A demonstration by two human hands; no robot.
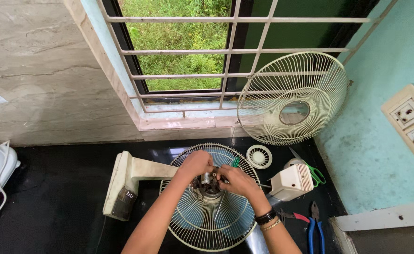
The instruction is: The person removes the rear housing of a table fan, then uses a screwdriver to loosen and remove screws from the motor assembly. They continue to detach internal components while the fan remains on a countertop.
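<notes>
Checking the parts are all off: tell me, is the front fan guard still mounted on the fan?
No, the front guard leans against the window grille, apart from the fan.

Daylit corner with a barred window over a black floor

A window (183,51) with a pale metal grille (226,49) looks out on green grass, and daylight falls in through it. Left of it stands a grey marble-look wall (42,70); right of it a turquoise wall (385,61) carries a cream switch-and-socket plate (411,122). The glossy black floor (52,197) mirrors the light just below the pale sill (183,123).
</notes>
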